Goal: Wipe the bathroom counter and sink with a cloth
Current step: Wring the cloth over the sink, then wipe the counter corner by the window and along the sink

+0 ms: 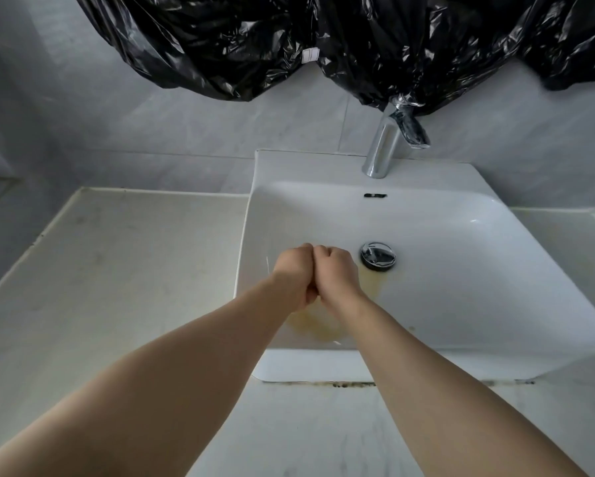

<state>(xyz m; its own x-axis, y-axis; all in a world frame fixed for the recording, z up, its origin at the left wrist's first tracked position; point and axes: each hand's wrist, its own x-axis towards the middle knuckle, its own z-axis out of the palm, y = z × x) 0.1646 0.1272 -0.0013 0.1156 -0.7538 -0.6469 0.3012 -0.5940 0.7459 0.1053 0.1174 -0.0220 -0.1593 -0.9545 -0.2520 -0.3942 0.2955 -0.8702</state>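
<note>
While your left hand (294, 274) and right hand (334, 270) hover as tight fists, knuckles touching, over the stained white square ceramic sink (461, 256) on the smudged off-white tabletop (117, 270), the white tag (310, 55) on that black plastic bag (220, 46) is unreadable.

Both bare forearms are reaching forward and converging, with left hand (294, 275) and right hand (337, 273) balling into fists, backs facing up, pressing knuckle to knuckle, fingers tucking underneath out of sight.
</note>
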